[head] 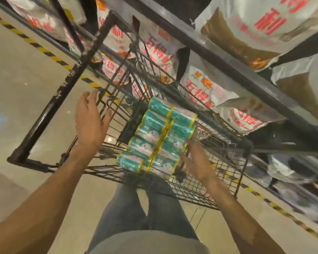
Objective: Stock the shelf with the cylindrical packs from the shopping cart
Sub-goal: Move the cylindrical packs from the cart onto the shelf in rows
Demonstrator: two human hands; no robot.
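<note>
Both hands open, fingers spread: left hand above cart, right hand beside teal cylindrical packs; loose stack could topple w/ one-sided grab

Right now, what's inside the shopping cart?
A stack of teal cylindrical packs with yellow bands fills the shopping cart. Both open hands, left hand and right hand, flank it. Anything beneath the stack is hidden.

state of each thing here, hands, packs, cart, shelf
left hand: open, empty, above the cart
right hand: open, beside the packs, not gripping
packs: stacked in the cart
cart: holds only the packs
shelf: stocked with white bags
</note>
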